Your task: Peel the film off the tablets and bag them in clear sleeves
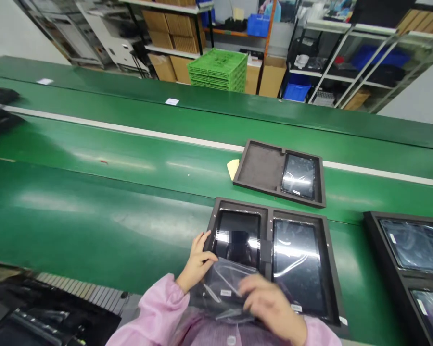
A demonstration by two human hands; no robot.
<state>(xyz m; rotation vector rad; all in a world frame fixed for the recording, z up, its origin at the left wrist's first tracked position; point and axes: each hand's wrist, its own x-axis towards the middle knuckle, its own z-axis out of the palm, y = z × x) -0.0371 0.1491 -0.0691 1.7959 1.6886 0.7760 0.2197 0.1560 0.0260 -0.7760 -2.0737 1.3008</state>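
Observation:
In front of me, a dark foam tray (269, 250) holds two flat black screens. The left screen (238, 254) is partly covered by a loose clear plastic bag (234, 278) with a small white label. My left hand (198, 262) is at the tray's left rim, its thumb at the bag's upper corner, which it seems to pinch. Over the bag's right part is my right hand (270, 305), smeared by motion, so its grip is unclear. The right screen (299, 264) lies in its compartment under clear film.
Behind is a second foam tray (261, 166) with one screen in its right compartment, beside a yellow paper (233, 168). Another loaded tray (386, 259) is at the right. The green bench (94, 206) bears a white line. Green crates (218, 67) and shelves stand beyond.

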